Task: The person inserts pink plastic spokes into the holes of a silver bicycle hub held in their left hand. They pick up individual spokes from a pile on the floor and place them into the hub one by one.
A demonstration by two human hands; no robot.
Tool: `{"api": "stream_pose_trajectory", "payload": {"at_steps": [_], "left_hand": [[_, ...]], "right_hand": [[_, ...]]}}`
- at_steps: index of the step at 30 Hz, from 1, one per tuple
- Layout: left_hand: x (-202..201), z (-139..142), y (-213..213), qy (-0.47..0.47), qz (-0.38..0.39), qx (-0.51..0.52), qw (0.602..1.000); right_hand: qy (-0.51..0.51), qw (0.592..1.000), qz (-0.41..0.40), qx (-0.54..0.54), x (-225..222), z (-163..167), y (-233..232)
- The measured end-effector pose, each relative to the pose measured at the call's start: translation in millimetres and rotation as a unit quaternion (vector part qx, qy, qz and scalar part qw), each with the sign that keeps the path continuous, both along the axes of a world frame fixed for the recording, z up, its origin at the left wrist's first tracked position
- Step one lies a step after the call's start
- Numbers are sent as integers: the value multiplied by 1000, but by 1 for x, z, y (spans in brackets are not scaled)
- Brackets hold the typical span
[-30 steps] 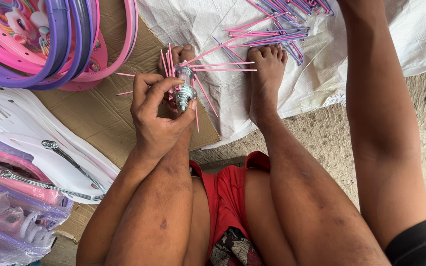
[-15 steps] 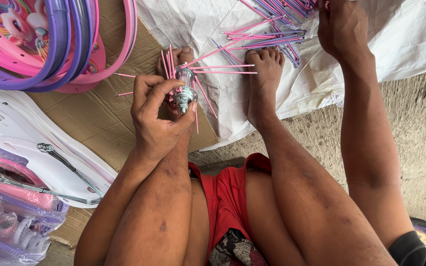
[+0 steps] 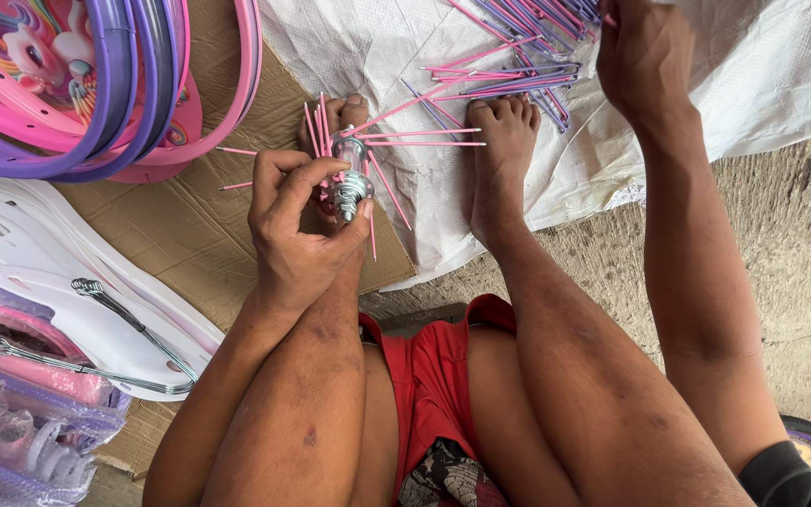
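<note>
Head view, single camera, looking down on a seated person's legs and hands.

Item: small silver metal wheel hub (image 3: 349, 183), fitted with several thin pink spokes (image 3: 396, 111) fanning outward; it is held upright just in front of the left foot's toes (image 3: 342, 111), above the flattened brown cardboard sheet (image 3: 190, 225).

Left hand (image 3: 298, 230): closed around the hub, fingertips pinching its flange from the near side.

Right hand (image 3: 645, 56): extended to the loose bundle of pink and purple spokes (image 3: 527, 80) lying on the white woven sack (image 3: 753, 75); whether its fingers are closed on a spoke cannot be told, as they are turned away at the frame edge.

Adjacent: stacked pink and purple wheel rims (image 3: 96, 84) at upper left; white plastic panels (image 3: 58, 282) carrying grey metal brackets (image 3: 133, 324); the right foot (image 3: 499, 160) resting on the sack.

Step judged in hand: lacing of the hub, with another spoke being fetched. The next move is judged to call for one spoke separated from the bundle and threaded through a free flange hole while the hub is kept steady.
</note>
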State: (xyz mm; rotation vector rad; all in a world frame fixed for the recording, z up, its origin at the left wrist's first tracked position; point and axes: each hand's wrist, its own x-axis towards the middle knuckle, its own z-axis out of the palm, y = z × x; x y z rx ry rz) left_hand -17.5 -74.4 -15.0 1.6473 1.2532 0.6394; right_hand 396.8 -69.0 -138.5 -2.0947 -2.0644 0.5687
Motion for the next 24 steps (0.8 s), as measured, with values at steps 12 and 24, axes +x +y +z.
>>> {"api": "stream_pose_trajectory", "payload": {"at_steps": [12,24], "left_hand": [[1,0,0,5,3,-9,1000],[2,-3,0,1,-2,-5,1000]], "right_hand": [[-30,997,38,54,-15,5,-2],[-32,994,79,66,-32,-7,14]]}}
